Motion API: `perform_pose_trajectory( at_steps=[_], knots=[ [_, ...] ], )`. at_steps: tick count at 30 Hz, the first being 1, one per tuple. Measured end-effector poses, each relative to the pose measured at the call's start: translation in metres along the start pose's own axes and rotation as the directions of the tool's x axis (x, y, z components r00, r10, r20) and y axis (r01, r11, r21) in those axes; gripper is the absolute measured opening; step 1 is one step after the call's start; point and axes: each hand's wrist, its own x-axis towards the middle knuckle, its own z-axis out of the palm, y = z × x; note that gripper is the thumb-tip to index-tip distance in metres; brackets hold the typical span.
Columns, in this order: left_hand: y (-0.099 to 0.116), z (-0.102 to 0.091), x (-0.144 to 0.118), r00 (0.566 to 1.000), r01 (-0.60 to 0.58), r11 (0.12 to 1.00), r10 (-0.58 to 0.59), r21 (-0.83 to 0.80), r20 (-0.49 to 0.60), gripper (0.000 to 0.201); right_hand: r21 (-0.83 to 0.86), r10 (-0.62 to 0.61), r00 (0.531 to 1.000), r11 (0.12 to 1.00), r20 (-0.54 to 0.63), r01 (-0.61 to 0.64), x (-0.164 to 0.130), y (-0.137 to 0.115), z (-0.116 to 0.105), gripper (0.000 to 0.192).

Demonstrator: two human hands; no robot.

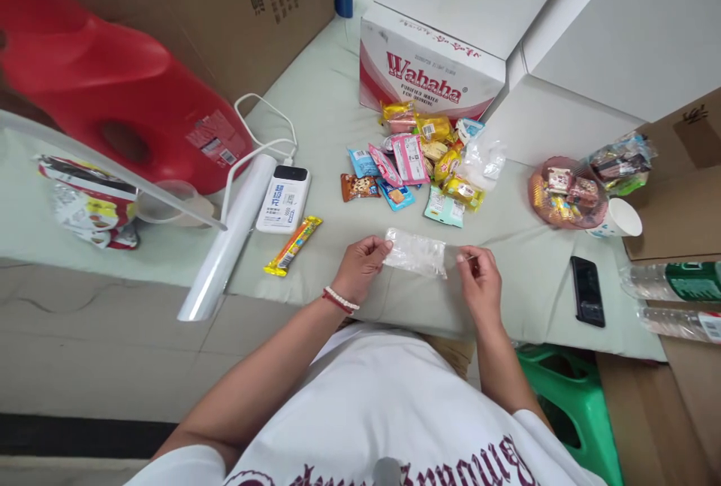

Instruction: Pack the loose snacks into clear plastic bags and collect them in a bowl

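Held at lower centre of the frame: one clear plastic bag (pixel 415 252), stretched flat between both hands, long axis running left to right across the picture. Left hand (pixel 359 267) pinching the bag's left end, fingers closed on the film; right hand (pixel 478 285) pinching the right end the same way, thumb and forefinger shut on the edge. Both hands equally near, one at each short end, the bag just above the near edge of the surface (pixel 523 276).

Left of the left hand: one long orange-yellow snack bar (pixel 294 246), lying aslant, apart from the bag. Further left: one white power bank (pixel 283 198) with one white cable (pixel 264 146), and one roll of clear film (pixel 228 238).

Right of the right hand, well apart: one black phone (pixel 586 291); two water bottles (pixel 670 281) at the right edge.

Beyond the bag, mid-frame: a loose pile of small snack packets (pixel 420 163), roughly a dozen, exact count unclear. To its right: one pink mesh bag of sweets (pixel 566 193) and one paper cup (pixel 619 217).

Farthest back: one Wahaha water carton (pixel 428 69), one red plastic stool (pixel 113 88) at upper left.
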Motion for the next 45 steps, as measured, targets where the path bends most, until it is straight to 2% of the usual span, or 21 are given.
perform_pose_trajectory(
  at_steps=[1, 3, 5, 7, 10, 11, 13, 16, 22, 25, 28, 29, 31, 33, 34, 35, 37, 38, 40, 43, 45],
  knots=[
    [0.0, 0.002, 0.0, 1.0, 0.01, 1.0, -0.01, -0.009, 0.005, 0.06, -0.066, -0.128, 0.991, 0.989, 0.024, 0.129, -0.002, -0.002, 0.003, 0.029],
    [-0.001, 0.005, -0.001, 0.999, 0.029, 0.999, -0.028, -0.027, 0.025, 0.06, -0.105, -0.307, 0.93, 0.937, 0.205, 0.332, -0.004, -0.006, 0.012, 0.026],
    [-0.002, 0.005, -0.003, 0.997, 0.046, 0.998, -0.043, -0.047, 0.056, 0.06, -0.097, -0.356, 0.866, 0.906, 0.351, 0.411, -0.004, -0.007, 0.026, 0.019],
    [-0.003, 0.003, -0.005, 0.996, 0.049, 0.997, -0.044, -0.058, 0.084, 0.059, -0.076, -0.293, 0.887, 0.937, 0.356, 0.34, -0.002, -0.007, 0.041, 0.02],
    [-0.005, -0.002, -0.01, 0.995, 0.003, 1.0, -0.004, 0.013, 0.1, 0.059, 0.075, -0.048, 0.949, 0.997, 0.31, 0.026, -0.003, -0.007, 0.058, 0.023],
    [-0.006, -0.003, -0.011, 0.993, -0.016, 0.998, 0.009, 0.061, 0.116, 0.06, 0.147, 0.04, 0.944, 0.985, 0.327, -0.093, -0.004, -0.009, 0.062, 0.025],
    [-0.009, -0.004, -0.013, 0.987, -0.045, 0.986, 0.019, 0.16, 0.162, 0.05, 0.273, 0.166, 0.9, 0.917, 0.404, -0.292, -0.005, -0.015, 0.064, 0.033],
    [-0.009, -0.005, -0.013, 0.982, -0.065, 0.971, 0.022, 0.23, 0.187, 0.035, 0.371, 0.23, 0.846, 0.821, 0.481, -0.435, -0.002, -0.023, 0.057, 0.042],
    [0.004, -0.024, -0.013, 0.98, -0.12, 0.965, 0.077, 0.234, 0.185, 0.035, 0.45, 0.24, 0.893, 0.796, 0.381, -0.405, 0.018, -0.021, 0.016, 0.039],
    [0.016, -0.035, -0.015, 0.971, -0.133, 0.943, 0.063, 0.306, 0.229, 0.039, 0.451, 0.299, 0.855, 0.749, 0.425, -0.486, 0.022, -0.018, -0.002, 0.042],
    [0.033, -0.044, -0.009, 0.956, -0.135, 0.892, 0.003, 0.431, 0.294, 0.039, 0.374, 0.32, 0.809, 0.762, 0.492, -0.529, 0.02, -0.015, -0.012, 0.044],
    [0.039, -0.046, -0.006, 0.962, -0.162, 0.863, 0.031, 0.478, 0.27, 0.037, 0.356, 0.326, 0.802, 0.767, 0.5, -0.534, 0.018, -0.015, -0.013, 0.044],
    [0.05, -0.051, -0.002, 0.97, -0.239, 0.78, 0.215, 0.579, 0.112, 0.032, 0.357, 0.347, 0.806, 0.762, 0.479, -0.54, 0.013, -0.012, -0.01, 0.047],
    [0.054, -0.054, -0.004, 0.905, -0.273, 0.684, 0.421, 0.676, -0.061, 0.031, 0.404, 0.378, 0.827, 0.738, 0.417, -0.541, 0.005, -0.01, -0.002, 0.049],
    [0.053, -0.053, -0.008, 0.886, -0.264, 0.656, 0.454, 0.707, -0.09, 0.035, 0.434, 0.392, 0.839, 0.725, 0.378, -0.535, 0.0, -0.008, 0.004, 0.05],
    [0.049, -0.051, -0.014, 0.898, -0.248, 0.644, 0.433, 0.724, -0.077, 0.042, 0.46, 0.402, 0.849, 0.716, 0.344, -0.525, -0.007, -0.007, 0.009, 0.05],
    [0.033, -0.043, -0.028, 0.965, -0.213, 0.654, 0.259, 0.726, 0.05, 0.055, 0.485, 0.397, 0.864, 0.716, 0.309, -0.502, -0.021, -0.007, 0.02, 0.048],
    [0.024, -0.037, -0.035, 0.975, -0.205, 0.654, 0.201, 0.728, 0.094, 0.055, 0.482, 0.386, 0.868, 0.723, 0.312, -0.495, -0.029, -0.008, 0.024, 0.046],
    [0.006, -0.021, -0.042, 0.971, -0.212, 0.636, 0.224, 0.742, 0.085, 0.043, 0.458, 0.352, 0.864, 0.74, 0.36, -0.493, -0.043, -0.012, 0.029, 0.042],
    [-0.008, 0.001, -0.034, 0.96, -0.207, 0.656, 0.28, 0.726, 0.022, 0.075, 0.402, 0.274, 0.857, 0.793, 0.436, -0.458, -0.056, -0.019, 0.027, 0.038],
    [-0.009, 0.011, -0.021, 0.976, -0.173, 0.713, 0.215, 0.68, 0.023, 0.075, 0.371, 0.201, 0.876, 0.847, 0.438, -0.38, -0.057, -0.023, 0.022, 0.035]
  ],
)
